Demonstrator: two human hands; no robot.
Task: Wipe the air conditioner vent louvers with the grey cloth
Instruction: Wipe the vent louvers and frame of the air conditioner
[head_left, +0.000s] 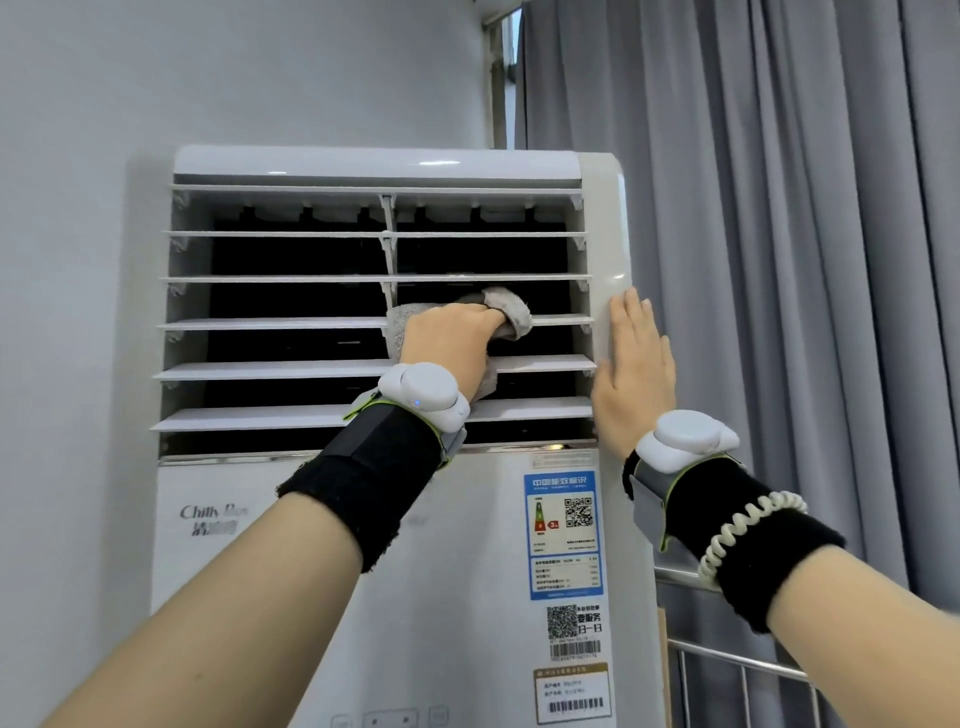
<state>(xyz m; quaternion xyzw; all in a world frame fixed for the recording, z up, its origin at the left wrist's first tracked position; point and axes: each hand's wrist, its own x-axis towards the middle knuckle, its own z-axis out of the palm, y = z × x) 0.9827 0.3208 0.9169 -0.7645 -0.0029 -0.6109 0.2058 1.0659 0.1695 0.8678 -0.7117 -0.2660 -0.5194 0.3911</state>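
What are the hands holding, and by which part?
The left hand grips the grey cloth around its bunched middle, at the louvers. The right hand holds nothing, lying flat on the air conditioner.

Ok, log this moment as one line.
left hand: grips grey cloth against louvers | right hand: flat on air conditioner casing | step: wiping
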